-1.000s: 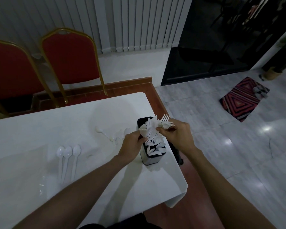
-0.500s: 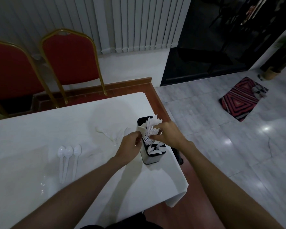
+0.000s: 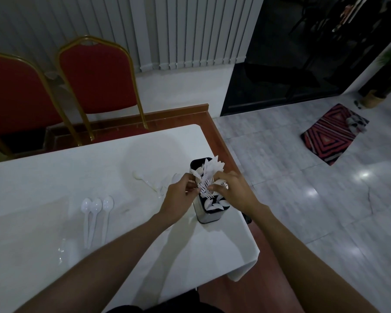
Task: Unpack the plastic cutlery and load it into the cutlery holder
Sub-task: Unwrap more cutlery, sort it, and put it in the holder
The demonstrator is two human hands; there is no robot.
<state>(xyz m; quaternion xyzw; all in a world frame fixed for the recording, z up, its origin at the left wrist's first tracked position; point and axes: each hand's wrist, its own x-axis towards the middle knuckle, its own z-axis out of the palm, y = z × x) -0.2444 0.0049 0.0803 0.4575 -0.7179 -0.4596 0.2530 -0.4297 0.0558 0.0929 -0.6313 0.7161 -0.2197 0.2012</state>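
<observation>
Three white spoons (image 3: 96, 206) lie side by side on the white surface (image 3: 43, 181), left of both forearms. Farther on, the left hand (image 3: 178, 195) and right hand (image 3: 233, 190) meet over the cutlery holder (image 3: 209, 215) near the surface's right edge, fingers pinching white plastic forks (image 3: 204, 185) standing in it. Beyond, loose cutlery (image 3: 145, 179), then two red chairs (image 3: 95, 75).

cutlery holder (image 3: 207, 213) mid hidden by hands, left chair (image 3: 14, 96) cut off at edge
</observation>
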